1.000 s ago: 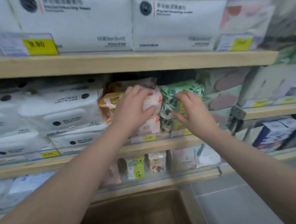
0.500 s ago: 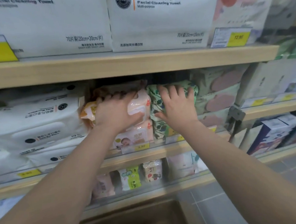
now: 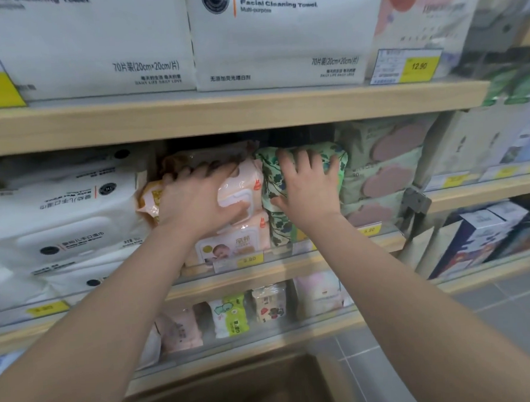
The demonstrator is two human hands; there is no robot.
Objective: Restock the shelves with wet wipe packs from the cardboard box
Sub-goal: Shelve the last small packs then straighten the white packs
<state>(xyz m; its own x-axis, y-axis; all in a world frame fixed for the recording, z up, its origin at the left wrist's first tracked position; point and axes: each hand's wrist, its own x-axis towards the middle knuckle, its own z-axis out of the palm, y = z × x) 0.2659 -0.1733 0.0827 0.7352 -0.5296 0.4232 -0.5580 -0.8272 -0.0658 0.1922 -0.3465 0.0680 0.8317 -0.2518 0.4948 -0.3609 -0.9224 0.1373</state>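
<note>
On the middle shelf [image 3: 291,262] my left hand [image 3: 196,201] lies over a pink-orange wet wipe pack [image 3: 241,186], thumb under its lid and fingers spread over its top. That pack sits on another pink baby wipe pack [image 3: 232,245]. My right hand [image 3: 309,186] presses flat, fingers spread, on a green leaf-patterned wipe pack [image 3: 274,218] standing upright right beside the pink ones. The open cardboard box [image 3: 236,389] sits on the floor below, its inside dark and its contents hidden.
White wipe packs [image 3: 61,211] fill the shelf's left side and green packs with pink lids [image 3: 385,170] its right. Large white facial towel packs [image 3: 279,37] stand on the shelf above. Small packs [image 3: 230,316] line the lower shelf. Grey tiled floor [image 3: 494,321] lies to the right.
Both hands have pushed further into the shelf. My right hand went from fingertip contact to a flat, spread press on the green pack. The view has moved closer.
</note>
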